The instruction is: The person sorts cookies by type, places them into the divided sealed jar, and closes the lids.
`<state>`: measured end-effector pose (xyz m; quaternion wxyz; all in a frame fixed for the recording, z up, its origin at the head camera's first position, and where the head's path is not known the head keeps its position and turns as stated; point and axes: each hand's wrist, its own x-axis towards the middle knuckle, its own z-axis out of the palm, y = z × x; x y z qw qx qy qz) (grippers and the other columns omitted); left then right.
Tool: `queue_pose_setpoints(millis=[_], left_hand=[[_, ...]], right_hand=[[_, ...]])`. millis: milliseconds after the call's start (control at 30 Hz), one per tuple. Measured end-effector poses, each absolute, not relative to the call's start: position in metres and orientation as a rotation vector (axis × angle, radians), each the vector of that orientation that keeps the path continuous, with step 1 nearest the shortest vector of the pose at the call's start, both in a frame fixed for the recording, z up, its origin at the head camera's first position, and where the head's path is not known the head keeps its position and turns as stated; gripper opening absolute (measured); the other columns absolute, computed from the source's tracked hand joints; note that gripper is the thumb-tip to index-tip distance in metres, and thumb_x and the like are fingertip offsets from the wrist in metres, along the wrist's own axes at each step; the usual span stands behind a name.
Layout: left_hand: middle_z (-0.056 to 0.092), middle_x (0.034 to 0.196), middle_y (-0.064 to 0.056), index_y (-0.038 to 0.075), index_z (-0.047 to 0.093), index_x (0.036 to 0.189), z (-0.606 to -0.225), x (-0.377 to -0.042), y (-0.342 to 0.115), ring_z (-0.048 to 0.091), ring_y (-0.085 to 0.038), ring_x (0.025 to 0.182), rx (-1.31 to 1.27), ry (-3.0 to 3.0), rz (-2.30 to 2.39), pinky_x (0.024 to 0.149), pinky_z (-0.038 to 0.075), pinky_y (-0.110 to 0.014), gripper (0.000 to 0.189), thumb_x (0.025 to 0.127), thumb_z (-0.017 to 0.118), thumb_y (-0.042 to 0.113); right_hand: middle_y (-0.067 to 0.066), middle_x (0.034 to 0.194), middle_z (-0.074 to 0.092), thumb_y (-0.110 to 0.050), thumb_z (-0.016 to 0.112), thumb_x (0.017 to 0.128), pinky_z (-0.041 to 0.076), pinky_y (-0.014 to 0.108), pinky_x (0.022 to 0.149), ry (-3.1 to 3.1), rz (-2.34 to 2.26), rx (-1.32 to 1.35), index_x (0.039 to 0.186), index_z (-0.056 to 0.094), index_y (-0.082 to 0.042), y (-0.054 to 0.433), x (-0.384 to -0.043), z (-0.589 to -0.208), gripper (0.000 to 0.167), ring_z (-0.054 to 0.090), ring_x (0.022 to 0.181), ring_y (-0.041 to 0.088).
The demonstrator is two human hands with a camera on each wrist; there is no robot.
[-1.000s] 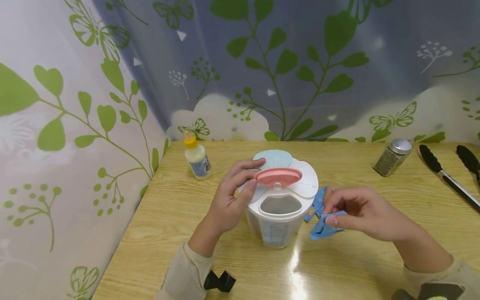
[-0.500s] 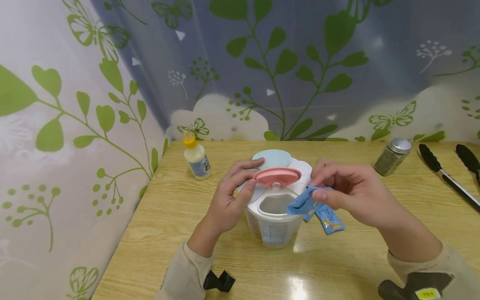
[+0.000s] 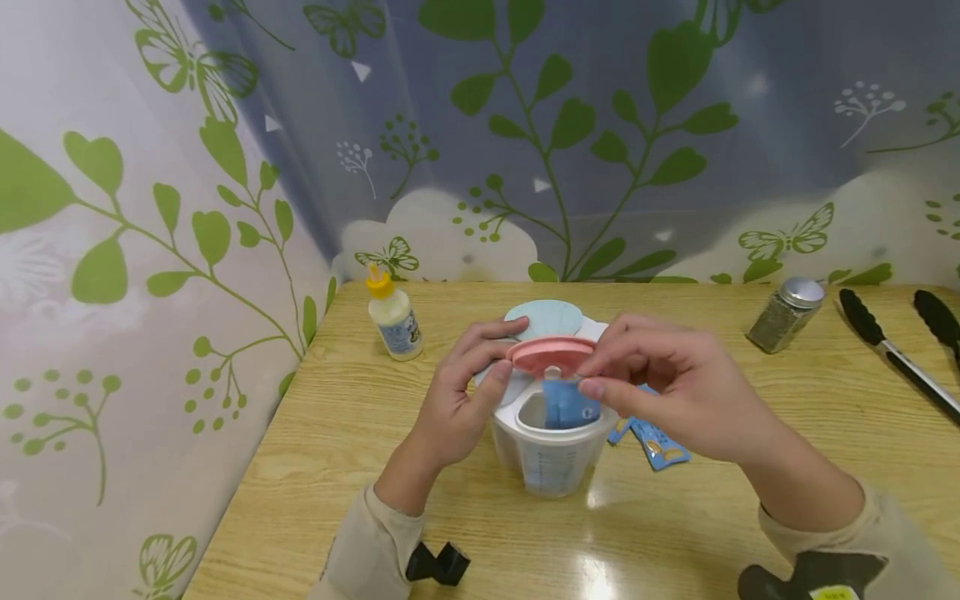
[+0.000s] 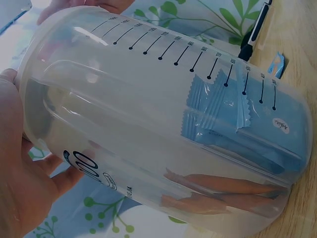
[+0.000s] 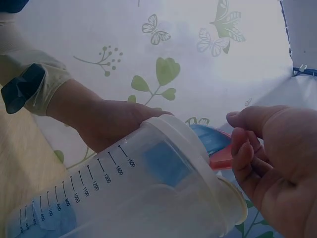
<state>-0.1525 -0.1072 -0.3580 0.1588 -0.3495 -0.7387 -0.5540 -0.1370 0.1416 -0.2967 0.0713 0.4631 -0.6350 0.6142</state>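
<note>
Packet: partly into the tub, right at its six o'clock!
Right hand: fingers curled, pinching the packet's top edge.
Left hand: gripping the tub at nine o'clock.
Pink flap: raised, just behind the packet.
Inside: blue packets, brown packets.
Around the tub: loose packets towards four, bottle ten, jar two, tongs three.

The tongs run off the head view's right edge. Blue sachets right of the storage container are partly hidden by the right hand; the squeeze bottle's label is illegibly small.
</note>
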Motion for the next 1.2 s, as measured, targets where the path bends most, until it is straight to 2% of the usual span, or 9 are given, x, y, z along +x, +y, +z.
queue_pose_setpoints(millis=[167,467,767,1000,1200], left_hand=[[0.057,0.139,-0.014,0.003,0.069,0.108,-0.358,-0.153,-0.107,0.045,-0.027,0.141,-0.996,-2.113,-1.583,0.12,0.034,-0.046,0.034,0.105,0.046,0.028],[0.057,0.139,-0.014,0.003,0.069,0.108,-0.359,-0.152,-0.107,0.046,-0.027,0.14,-0.988,-2.103,-1.586,0.119,0.036,-0.046,0.032,0.105,0.046,0.026],[0.057,0.139,-0.014,0.002,0.069,0.107,-0.358,-0.152,-0.106,0.046,-0.028,0.14,-0.99,-2.094,-1.589,0.118,0.038,-0.045,0.031,0.104,0.047,0.023],[0.057,0.139,-0.015,0.002,0.07,0.108,-0.357,-0.151,-0.106,0.045,-0.029,0.141,-0.999,-2.092,-1.59,0.119,0.036,-0.046,0.03,0.103,0.047,0.021],[0.057,0.139,-0.015,0.002,0.07,0.107,-0.358,-0.152,-0.107,0.045,-0.029,0.141,-1.0,-2.092,-1.589,0.118,0.037,-0.045,0.027,0.102,0.048,0.017]], right_hand=[[0.011,0.087,0.062,0.009,0.073,0.084,0.045,0.024,0.046,-1.924,1.836,1.39,0.101,0.073,-0.003,0.143,-0.136,-0.299,0.021,0.055,0.067,0.011],[0.005,0.093,0.065,0.028,0.063,0.077,0.043,0.027,0.045,-1.895,1.926,1.402,0.103,0.071,0.001,0.157,-0.138,-0.303,0.039,0.055,0.066,0.012],[0.007,0.095,0.062,0.034,0.053,0.076,0.039,0.029,0.043,-1.832,2.062,1.331,0.105,0.069,0.006,0.18,-0.14,-0.317,0.044,0.051,0.063,0.015],[0.005,0.097,0.062,0.033,0.051,0.08,0.034,0.033,0.043,-1.887,2.147,1.239,0.108,0.068,0.004,0.197,-0.14,-0.337,0.043,0.046,0.058,0.016],[-0.001,0.098,0.064,0.023,0.055,0.088,0.04,0.033,0.048,-2.128,2.117,1.045,0.109,0.068,-0.004,0.209,-0.142,-0.35,0.037,0.048,0.06,0.017]])
